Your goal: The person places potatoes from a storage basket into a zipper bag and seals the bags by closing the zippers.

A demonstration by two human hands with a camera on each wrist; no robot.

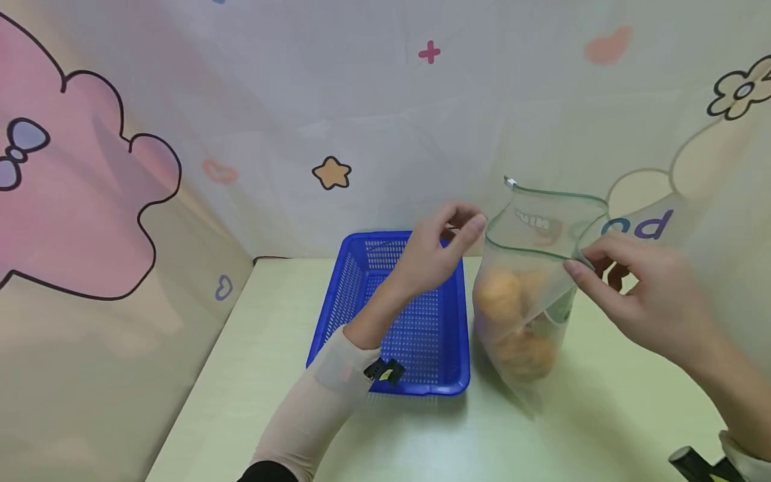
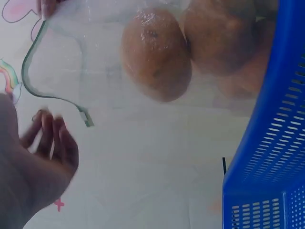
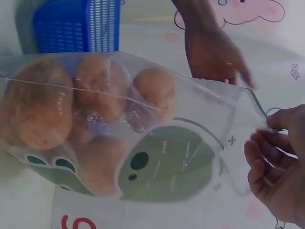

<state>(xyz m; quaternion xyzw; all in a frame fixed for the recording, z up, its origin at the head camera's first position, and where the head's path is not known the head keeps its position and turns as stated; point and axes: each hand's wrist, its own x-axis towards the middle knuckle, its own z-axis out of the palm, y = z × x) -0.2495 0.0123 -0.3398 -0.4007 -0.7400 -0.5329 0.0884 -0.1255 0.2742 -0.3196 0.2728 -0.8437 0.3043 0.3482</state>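
Observation:
A clear zip bag [image 1: 536, 231] with a green-edged mouth stands upright, its top spread apart. Several brown potatoes [image 3: 45, 102] show through the plastic, beside a green printed cartoon [image 3: 167, 164]. My right hand [image 1: 647, 294] pinches the right side of the bag's rim between thumb and forefinger. My left hand [image 1: 434, 251] hovers by the left side of the mouth, fingers loosely bent with nothing between them. In the left wrist view that hand [image 2: 43, 157] is apart from the rim, close to the white zip slider [image 2: 85, 117].
A blue perforated plastic basket [image 1: 448, 385] stands left of the bag, under my left forearm. The pale table [image 1: 253, 375] meets a cartoon-printed cloth backdrop [image 1: 385, 134] behind and at the left.

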